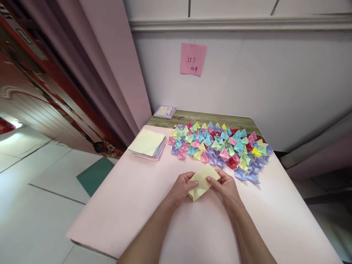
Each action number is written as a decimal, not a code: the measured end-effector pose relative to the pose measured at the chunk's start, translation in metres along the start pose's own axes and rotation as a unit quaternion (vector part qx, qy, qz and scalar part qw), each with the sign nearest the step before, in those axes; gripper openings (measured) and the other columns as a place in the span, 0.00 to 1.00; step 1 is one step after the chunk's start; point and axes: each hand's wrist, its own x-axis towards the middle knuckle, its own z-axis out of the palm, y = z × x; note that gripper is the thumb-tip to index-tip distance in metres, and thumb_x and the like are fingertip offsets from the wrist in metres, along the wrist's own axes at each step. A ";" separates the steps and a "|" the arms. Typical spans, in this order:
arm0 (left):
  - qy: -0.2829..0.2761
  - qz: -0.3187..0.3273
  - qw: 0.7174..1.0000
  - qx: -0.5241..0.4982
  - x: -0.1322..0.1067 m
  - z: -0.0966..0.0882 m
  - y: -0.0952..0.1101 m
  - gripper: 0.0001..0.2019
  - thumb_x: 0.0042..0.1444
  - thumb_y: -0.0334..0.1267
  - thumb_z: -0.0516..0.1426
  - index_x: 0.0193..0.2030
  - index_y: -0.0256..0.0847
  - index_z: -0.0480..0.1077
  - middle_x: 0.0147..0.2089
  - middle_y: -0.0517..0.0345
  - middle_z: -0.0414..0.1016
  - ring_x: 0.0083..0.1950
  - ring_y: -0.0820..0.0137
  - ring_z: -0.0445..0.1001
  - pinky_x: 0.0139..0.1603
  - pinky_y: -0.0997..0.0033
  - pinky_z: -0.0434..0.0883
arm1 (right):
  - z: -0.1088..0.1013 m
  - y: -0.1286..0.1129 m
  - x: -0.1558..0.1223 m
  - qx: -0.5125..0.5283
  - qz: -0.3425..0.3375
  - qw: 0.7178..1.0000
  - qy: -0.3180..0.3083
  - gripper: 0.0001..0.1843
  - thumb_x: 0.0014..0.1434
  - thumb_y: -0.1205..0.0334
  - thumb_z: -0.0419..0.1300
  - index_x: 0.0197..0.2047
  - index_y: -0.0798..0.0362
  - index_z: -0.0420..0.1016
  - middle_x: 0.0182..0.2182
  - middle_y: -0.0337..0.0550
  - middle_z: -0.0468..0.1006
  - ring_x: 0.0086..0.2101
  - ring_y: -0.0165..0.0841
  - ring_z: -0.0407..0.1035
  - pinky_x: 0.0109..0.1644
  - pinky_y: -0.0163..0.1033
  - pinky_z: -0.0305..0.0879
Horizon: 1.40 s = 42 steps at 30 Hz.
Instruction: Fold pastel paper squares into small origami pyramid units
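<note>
A yellow square of paper, partly folded, lies near the middle of the pink table cover. My left hand grips its left edge with thumb on top and fingers curled under. On the right, my right hand pinches the sheet's right edge, its thumb pressed on the paper. Just beyond the hands lies a spread of several folded paper shapes in pink, blue, green, purple, yellow and red.
A stack of unfolded coloured paper with a yellow top sheet sits at the left of the table. A small paper pack lies at the far left corner. A pink note hangs on the wall. Curtains hang at left.
</note>
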 end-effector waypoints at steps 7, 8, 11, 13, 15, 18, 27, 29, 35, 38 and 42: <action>-0.032 -0.068 0.997 0.010 -0.005 -0.003 0.007 0.21 0.49 0.49 0.65 0.41 0.30 0.79 0.33 0.46 0.79 0.33 0.68 0.73 0.34 0.74 0.65 | -0.010 0.004 0.002 -0.012 0.015 0.999 0.046 0.24 0.43 0.49 0.73 0.41 0.53 0.81 0.19 0.37 0.75 0.20 0.30 0.67 0.24 0.36 0.68; -0.032 -0.076 0.997 0.012 -0.005 -0.004 0.008 0.21 0.48 0.48 0.65 0.40 0.30 0.79 0.33 0.46 0.79 0.33 0.68 0.74 0.34 0.73 0.65 | -0.010 0.004 0.002 -0.007 0.015 0.999 0.052 0.23 0.42 0.49 0.74 0.40 0.53 0.81 0.19 0.36 0.75 0.20 0.30 0.67 0.25 0.37 0.70; -0.039 -0.092 0.995 0.008 -0.006 -0.007 0.009 0.19 0.48 0.46 0.66 0.39 0.30 0.80 0.32 0.47 0.79 0.32 0.68 0.73 0.34 0.73 0.65 | -0.011 0.005 0.002 0.011 0.009 0.999 0.049 0.21 0.42 0.51 0.73 0.39 0.52 0.82 0.19 0.36 0.75 0.20 0.30 0.68 0.25 0.37 0.71; -0.044 -0.099 0.994 0.002 -0.005 -0.008 0.010 0.17 0.48 0.45 0.66 0.38 0.31 0.80 0.31 0.48 0.78 0.31 0.69 0.73 0.34 0.73 0.65 | -0.011 0.003 0.002 0.026 0.006 0.999 0.038 0.17 0.44 0.52 0.72 0.36 0.52 0.82 0.21 0.38 0.77 0.21 0.31 0.69 0.26 0.37 0.71; -0.050 -0.101 0.994 -0.004 -0.005 -0.009 0.011 0.15 0.47 0.43 0.66 0.36 0.31 0.80 0.30 0.50 0.78 0.30 0.70 0.73 0.33 0.73 0.65 | -0.012 0.001 0.000 0.041 0.003 0.999 0.023 0.12 0.45 0.54 0.70 0.32 0.52 0.81 0.22 0.38 0.77 0.22 0.30 0.70 0.27 0.36 0.70; -0.067 -0.099 0.993 -0.022 -0.006 -0.007 0.014 0.14 0.46 0.43 0.67 0.34 0.33 0.79 0.30 0.51 0.78 0.30 0.70 0.73 0.33 0.74 0.65 | -0.012 -0.005 -0.002 0.050 -0.009 0.999 0.007 0.07 0.48 0.58 0.67 0.27 0.52 0.78 0.24 0.38 0.76 0.24 0.30 0.69 0.29 0.35 0.69; -0.053 -0.122 0.991 0.016 -0.009 -0.003 0.012 0.17 0.41 0.45 0.70 0.30 0.33 0.76 0.28 0.54 0.75 0.27 0.72 0.72 0.30 0.75 0.66 | -0.001 -0.007 -0.006 0.028 -0.016 0.997 -0.071 0.09 0.53 0.58 0.62 0.37 0.52 0.77 0.26 0.38 0.75 0.26 0.31 0.69 0.31 0.34 0.66; -0.035 -0.106 0.993 0.021 -0.007 -0.002 0.011 0.16 0.41 0.44 0.70 0.29 0.33 0.75 0.27 0.55 0.75 0.27 0.72 0.72 0.29 0.75 0.67 | 0.001 -0.007 -0.005 0.062 0.009 0.997 -0.040 0.18 0.56 0.52 0.62 0.48 0.51 0.74 0.26 0.38 0.75 0.26 0.31 0.70 0.30 0.34 0.67; 0.055 -0.012 0.997 0.045 0.000 -0.001 0.002 0.18 0.44 0.49 0.68 0.29 0.34 0.73 0.27 0.55 0.76 0.27 0.70 0.73 0.29 0.72 0.68 | 0.006 -0.002 -0.006 0.075 0.082 0.991 -0.077 0.23 0.53 0.41 0.65 0.36 0.55 0.76 0.24 0.40 0.76 0.23 0.30 0.69 0.25 0.31 0.63; 0.044 0.008 0.997 0.067 0.002 -0.002 -0.001 0.18 0.46 0.50 0.67 0.29 0.35 0.71 0.25 0.57 0.74 0.25 0.72 0.71 0.27 0.74 0.66 | 0.007 0.000 -0.007 0.048 0.084 0.992 -0.082 0.21 0.47 0.44 0.70 0.28 0.54 0.73 0.21 0.38 0.76 0.21 0.30 0.68 0.23 0.32 0.61; -0.004 0.018 0.995 0.098 0.000 -0.002 0.000 0.18 0.47 0.49 0.66 0.27 0.36 0.69 0.22 0.63 0.68 0.23 0.77 0.64 0.23 0.78 0.59 | 0.007 -0.003 -0.009 0.008 0.079 0.991 -0.105 0.22 0.48 0.45 0.70 0.24 0.53 0.68 0.19 0.34 0.71 0.18 0.26 0.62 0.21 0.30 0.55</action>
